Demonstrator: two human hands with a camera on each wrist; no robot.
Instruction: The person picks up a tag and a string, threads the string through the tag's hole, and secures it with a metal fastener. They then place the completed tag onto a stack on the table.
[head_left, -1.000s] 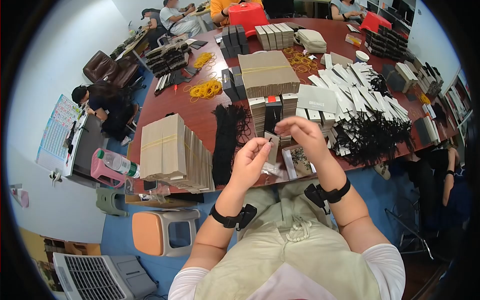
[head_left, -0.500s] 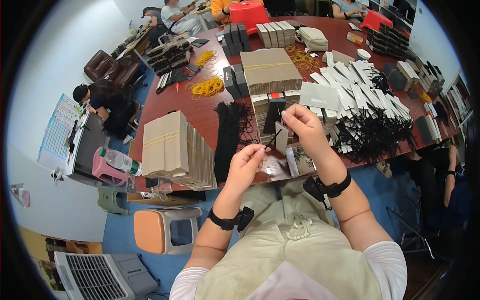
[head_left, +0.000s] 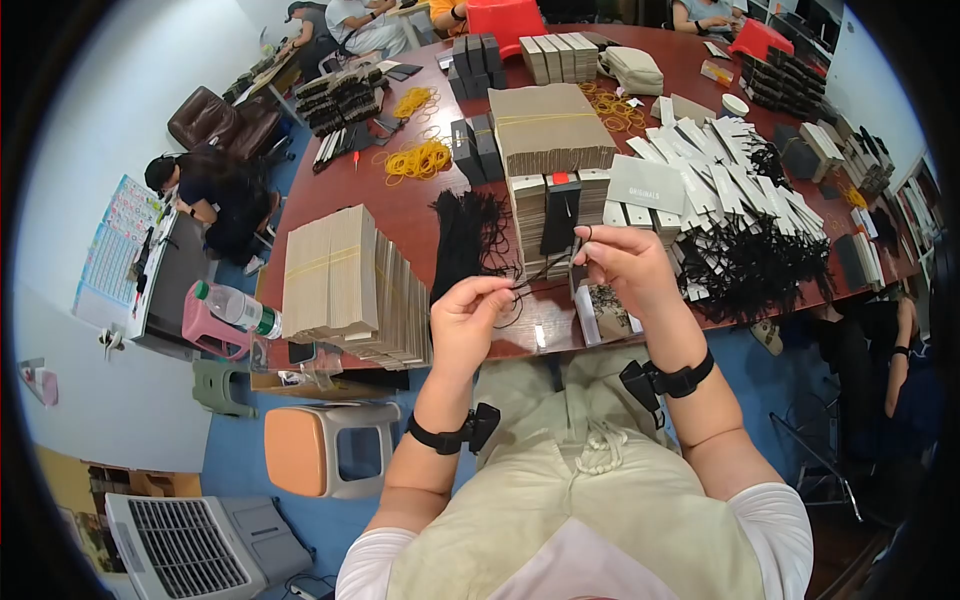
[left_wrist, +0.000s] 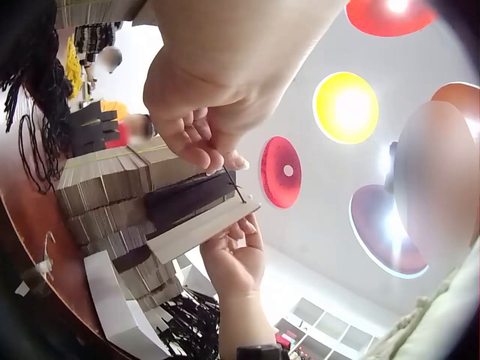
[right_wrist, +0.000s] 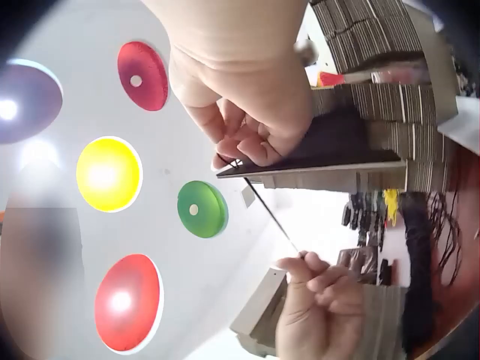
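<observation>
My left hand (head_left: 467,318) pinches a thin black cord (right_wrist: 271,214) between thumb and fingertips. The cord runs from there to a hole near the end of a long, narrow card tag (left_wrist: 202,225), pale on one face and dark on the other. My right hand (head_left: 632,268) grips the tag at that end, with a bit of the cord at its fingertips. Seen in the left wrist view, the tag slants in the air beside the stacked cards. A bundle of loose black cords (head_left: 462,235) lies just beyond my left hand.
Banded grey card stacks (head_left: 335,275) stand at the left, and another stack (head_left: 555,125) rises ahead. To the right lies a heap of white tags (head_left: 725,180) with black cords. An open white box (head_left: 588,318) sits near the table edge. Yellow rubber bands (head_left: 418,160) lie farther back.
My hands have moved apart, the left one going left with the cord. The right hand, held over the tag with fingers extended earlier, now grips the tag's end.
</observation>
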